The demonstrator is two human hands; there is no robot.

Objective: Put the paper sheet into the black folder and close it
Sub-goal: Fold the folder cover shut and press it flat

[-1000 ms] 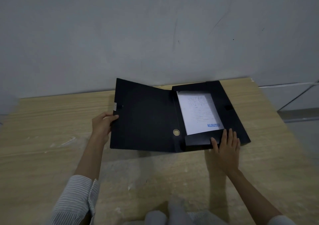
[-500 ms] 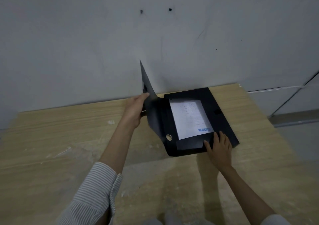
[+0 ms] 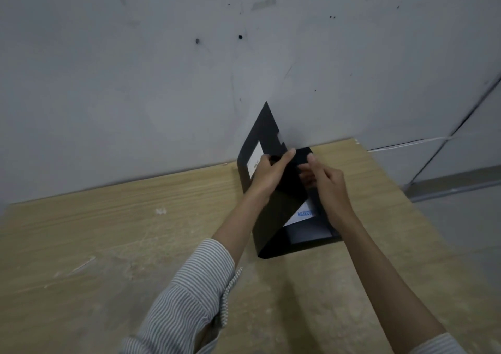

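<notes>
The black folder (image 3: 279,218) lies at the far right of the wooden table, its cover swung over and slanting down above the tray, half shut. A white label shows on the cover's outside. The paper sheet (image 3: 303,214) lies inside; only a corner with blue lettering shows under the cover. My left hand (image 3: 271,173) grips the cover's free edge near its closing flap. My right hand (image 3: 324,181) hovers just to the right, fingers bent, thumb up beside the flap; whether it touches the folder is unclear.
The wooden table (image 3: 135,231) is scuffed and runs to the left and toward me. A grey wall (image 3: 189,82) rises right behind the folder. The table's right edge drops off to the floor (image 3: 466,231).
My left hand swung the cover from flat open on the left, through upright, down over the tray. My right hand lifted off the tray's near edge and moved up to the cover's flap.
</notes>
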